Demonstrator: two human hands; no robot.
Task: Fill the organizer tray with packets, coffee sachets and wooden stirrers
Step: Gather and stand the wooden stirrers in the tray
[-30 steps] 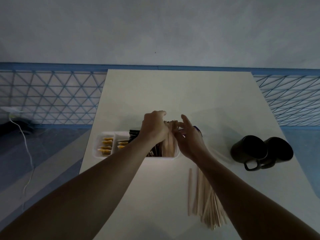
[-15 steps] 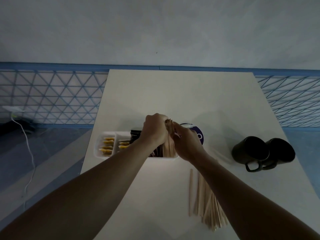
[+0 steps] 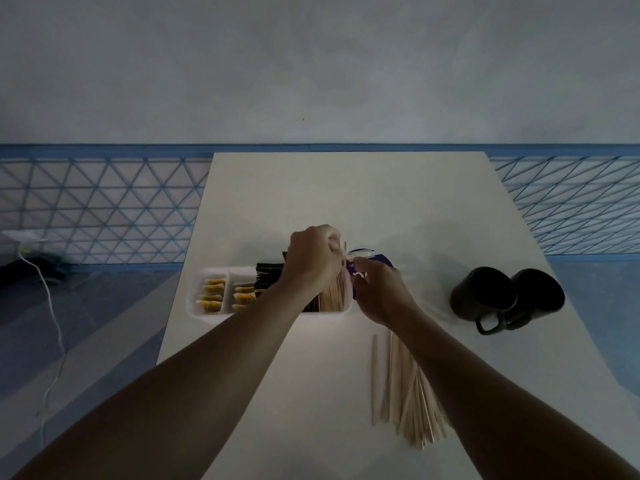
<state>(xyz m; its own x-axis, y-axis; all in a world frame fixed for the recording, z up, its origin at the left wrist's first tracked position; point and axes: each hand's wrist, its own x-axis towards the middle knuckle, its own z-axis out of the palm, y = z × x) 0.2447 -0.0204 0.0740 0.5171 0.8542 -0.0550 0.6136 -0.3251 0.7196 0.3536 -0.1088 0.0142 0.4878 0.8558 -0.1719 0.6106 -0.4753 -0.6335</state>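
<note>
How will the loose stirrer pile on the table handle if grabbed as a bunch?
Probably light and stiff: the loose stirrers are thin flat wood strips. Likely to splay or slip from a grip, since they lie fanned and crossed. The stray stirrer lies flat on the table, so probably hard to pinch.

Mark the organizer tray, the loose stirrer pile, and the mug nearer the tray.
organizer tray (image 3: 194, 296): head view, left end wall.
loose stirrer pile (image 3: 401, 393): head view, middle of the visible sticks.
black mug nearer the tray (image 3: 479, 299): head view, its outer side.
</note>
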